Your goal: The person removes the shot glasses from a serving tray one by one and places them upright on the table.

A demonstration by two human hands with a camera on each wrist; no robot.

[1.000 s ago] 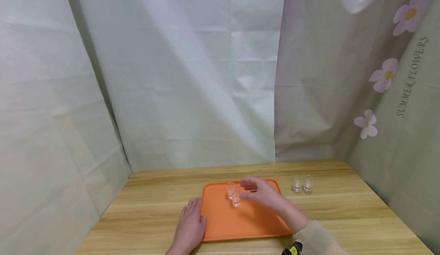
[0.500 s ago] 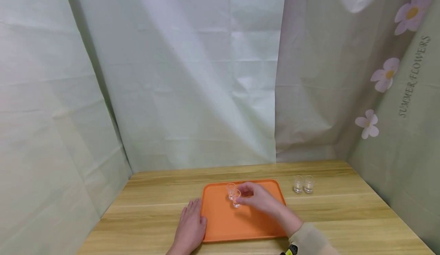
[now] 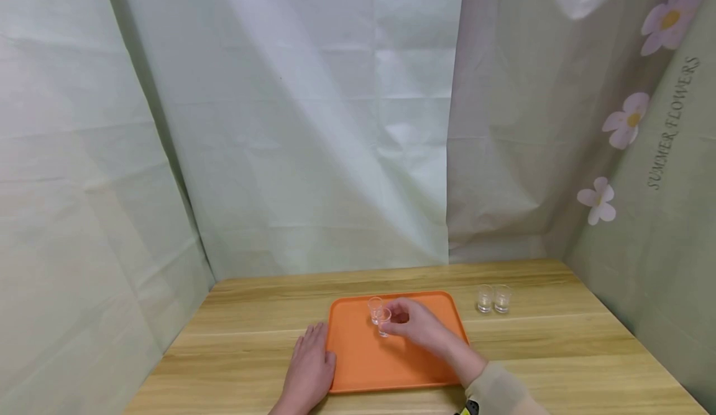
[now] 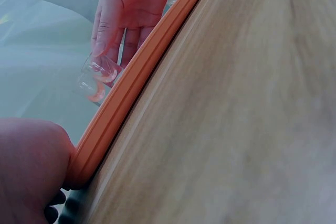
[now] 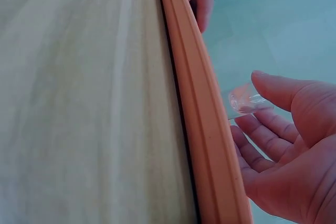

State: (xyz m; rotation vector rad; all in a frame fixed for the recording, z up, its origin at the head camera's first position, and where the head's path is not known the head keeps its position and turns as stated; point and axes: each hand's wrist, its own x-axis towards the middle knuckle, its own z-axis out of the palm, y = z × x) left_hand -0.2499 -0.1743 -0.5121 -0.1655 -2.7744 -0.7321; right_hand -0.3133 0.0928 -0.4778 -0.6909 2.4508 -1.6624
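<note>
On the left half of an orange tray (image 3: 363, 365) two small clear shot glasses stand upright close together. My right hand (image 3: 418, 325) pinches the nearer shot glass (image 3: 383, 317) from its right side, thumb in front and fingers behind. In the right wrist view, thumb and fingertips meet around this glass (image 5: 242, 99). Just behind it, toward the tray's far edge, is the other shot glass (image 3: 375, 307), held by neither hand. My left hand (image 3: 311, 365) lies with straight fingers along the tray's left edge, its thumb side against the rim (image 4: 118, 103).
Two more clear shot glasses, a left one (image 3: 484, 299) and a right one (image 3: 502, 299), stand side by side on the wooden table (image 3: 548, 346), right of the tray. Pale green cloth (image 3: 313, 154) hangs behind and at both sides.
My right hand has moved slightly left and its fingers have closed on the nearer shot glass. The left hand, the tray and the other glasses stay in place.
</note>
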